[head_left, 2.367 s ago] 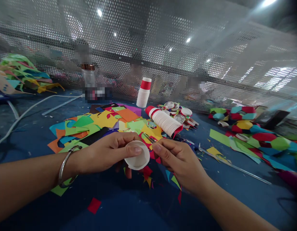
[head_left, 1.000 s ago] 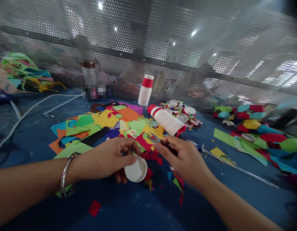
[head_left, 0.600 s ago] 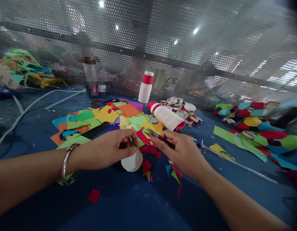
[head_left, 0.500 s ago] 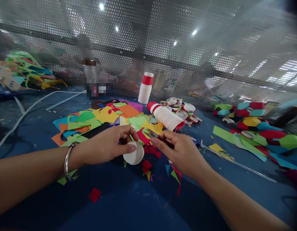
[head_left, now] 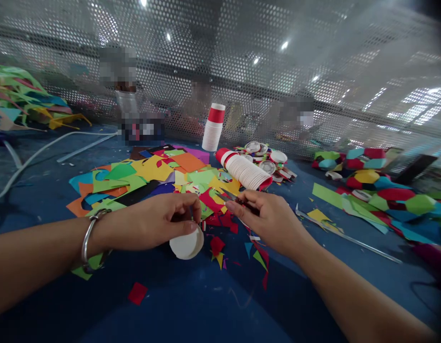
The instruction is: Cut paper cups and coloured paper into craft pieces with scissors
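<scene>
My left hand [head_left: 159, 221], with a silver bangle at its wrist, pinches the rim of a shallow white paper cup bottom [head_left: 185, 247] between thumb and fingers. Its hollow side faces me. To the right, my right hand [head_left: 273, 221] is closed round small scissors [head_left: 230, 196]. Their thin blades point left, apart from the cup bottom, and the fingers hide most of the dark handles. Beneath and beyond both hands lies a heap of coloured paper pieces [head_left: 154, 166]. Small red scraps [head_left: 217, 245] are scattered between the hands.
One stack of paper cups [head_left: 212, 136] stands upright at the back; another stack [head_left: 247, 171] lies on its side. Behind it are several cut cup bottoms [head_left: 267, 166]. Multicoloured paper shapes [head_left: 395, 200] lie right, near a clear rod [head_left: 352, 240]. A white cable [head_left: 34, 155] runs along the left.
My left hand has moved a little left and down with the cup bottom, away from the scissors. My right hand stays nearly in place. The view has shifted slightly.
</scene>
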A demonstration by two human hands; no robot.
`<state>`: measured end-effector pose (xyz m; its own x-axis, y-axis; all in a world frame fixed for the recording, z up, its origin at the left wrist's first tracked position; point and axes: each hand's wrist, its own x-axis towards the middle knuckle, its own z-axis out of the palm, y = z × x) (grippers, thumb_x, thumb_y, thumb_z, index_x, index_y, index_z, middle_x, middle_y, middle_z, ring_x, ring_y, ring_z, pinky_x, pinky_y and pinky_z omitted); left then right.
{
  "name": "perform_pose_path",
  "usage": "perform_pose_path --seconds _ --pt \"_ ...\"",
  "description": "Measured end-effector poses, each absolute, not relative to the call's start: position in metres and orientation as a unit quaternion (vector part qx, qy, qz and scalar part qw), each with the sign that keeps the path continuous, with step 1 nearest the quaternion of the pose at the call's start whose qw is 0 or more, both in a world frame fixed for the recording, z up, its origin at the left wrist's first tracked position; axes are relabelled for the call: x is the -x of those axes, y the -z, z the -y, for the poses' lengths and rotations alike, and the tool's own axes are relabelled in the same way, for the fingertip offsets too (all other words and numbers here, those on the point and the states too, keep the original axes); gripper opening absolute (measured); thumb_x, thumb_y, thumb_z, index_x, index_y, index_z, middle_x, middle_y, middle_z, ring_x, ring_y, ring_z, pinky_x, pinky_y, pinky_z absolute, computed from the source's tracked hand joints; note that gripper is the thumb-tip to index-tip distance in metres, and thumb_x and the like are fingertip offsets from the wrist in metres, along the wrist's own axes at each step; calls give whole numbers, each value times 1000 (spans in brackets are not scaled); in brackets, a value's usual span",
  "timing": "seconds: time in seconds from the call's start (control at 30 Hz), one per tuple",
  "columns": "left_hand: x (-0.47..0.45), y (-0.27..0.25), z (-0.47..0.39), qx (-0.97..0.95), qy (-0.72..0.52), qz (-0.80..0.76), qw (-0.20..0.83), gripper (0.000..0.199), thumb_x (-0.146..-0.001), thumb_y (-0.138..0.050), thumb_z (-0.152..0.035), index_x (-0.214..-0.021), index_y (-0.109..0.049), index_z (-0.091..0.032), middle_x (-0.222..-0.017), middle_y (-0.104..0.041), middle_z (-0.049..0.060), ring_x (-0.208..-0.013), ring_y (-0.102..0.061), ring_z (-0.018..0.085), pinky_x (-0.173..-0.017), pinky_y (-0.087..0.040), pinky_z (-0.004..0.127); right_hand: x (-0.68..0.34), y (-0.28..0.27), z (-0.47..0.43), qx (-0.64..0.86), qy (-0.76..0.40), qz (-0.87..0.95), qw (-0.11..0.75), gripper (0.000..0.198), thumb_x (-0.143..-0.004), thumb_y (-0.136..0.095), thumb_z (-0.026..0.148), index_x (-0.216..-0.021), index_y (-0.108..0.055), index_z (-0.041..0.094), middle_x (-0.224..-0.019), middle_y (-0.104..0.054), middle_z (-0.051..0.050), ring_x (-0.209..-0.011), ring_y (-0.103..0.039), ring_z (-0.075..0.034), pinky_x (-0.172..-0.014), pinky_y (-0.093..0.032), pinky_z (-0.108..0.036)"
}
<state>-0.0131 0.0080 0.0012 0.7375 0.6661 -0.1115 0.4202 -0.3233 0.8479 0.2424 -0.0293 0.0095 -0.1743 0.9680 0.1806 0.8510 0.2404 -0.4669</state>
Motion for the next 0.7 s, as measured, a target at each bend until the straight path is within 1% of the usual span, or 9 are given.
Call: perform_pose_path --seconds 0.17,0.27,0.37,0.43,0.5,0.57,0.63,0.7 --pt "12 -7 -3 -826 -114 -367 412 11 -96 -58 -34 -96 -59 -23 -82 -60 -4 -65 -49 11 -60 -41 25 -239 -13 32 603 -116 771 168 45 -98 -55 54 -68 -45 22 -57 -43 6 -53 -39 -12 -51 -25 -30" --pt "11 -6 -4 -826 -119 -376 403 16 -97 -56 -39 -99 -59 -24 -85 -61 -2 -69 -52 13 -61 -41 25 -237 -15 35 601 -97 782 133 41 -99 -56 49 -69 -48 22 -60 -51 3 -55 -44 -13 -52 -24 -30" --pt "10 -3 -8 -821 -154 -374 403 20 -98 -54 -42 -101 -55 -23 -87 -61 -1 -73 -54 15 -63 -43 26 -236 -18 39 608 -83 783 100 41 -98 -57 51 -71 -55 21 -63 -58 0 -55 -49 -14 -52 -24 -31" --pt "9 -1 -10 -810 -184 -371 414 20 -99 -52 -42 -101 -52 -22 -86 -61 -1 -73 -54 15 -63 -44 26 -236 -20 42 612 -77 783 82 40 -98 -57 53 -74 -58 21 -64 -62 -1 -54 -50 -14 -52 -24 -30" --pt "9 0 -10 -794 -194 -380 432 19 -100 -50 -41 -102 -49 -22 -86 -62 -1 -69 -56 13 -58 -44 24 -236 -21 45 615 -72 782 68 39 -99 -57 52 -76 -60 21 -65 -63 -1 -54 -52 -14 -52 -24 -30" --pt "9 1 -10 -779 -184 -397 449 19 -101 -49 -41 -104 -47 -23 -84 -63 -1 -61 -57 12 -50 -41 22 -236 -22 48 615 -66 784 51 38 -99 -56 51 -77 -60 20 -65 -64 -2 -56 -55 -15 -52 -25 -30" --pt "8 1 -8 -765 -172 -407 468 20 -102 -49 -43 -106 -46 -24 -83 -65 -2 -55 -58 11 -42 -39 20 -236 -21 49 615 -55 786 27 35 -99 -56 50 -81 -63 20 -66 -66 -3 -59 -58 -18 -53 -26 -30" --pt "7 1 -8 -754 -168 -405 490 23 -101 -51 -46 -106 -46 -24 -82 -66 -2 -52 -59 11 -38 -39 18 -235 -20 50 619 -45 784 6 34 -99 -55 49 -86 -66 20 -68 -67 -5 -63 -61 -21 -53 -25 -30"
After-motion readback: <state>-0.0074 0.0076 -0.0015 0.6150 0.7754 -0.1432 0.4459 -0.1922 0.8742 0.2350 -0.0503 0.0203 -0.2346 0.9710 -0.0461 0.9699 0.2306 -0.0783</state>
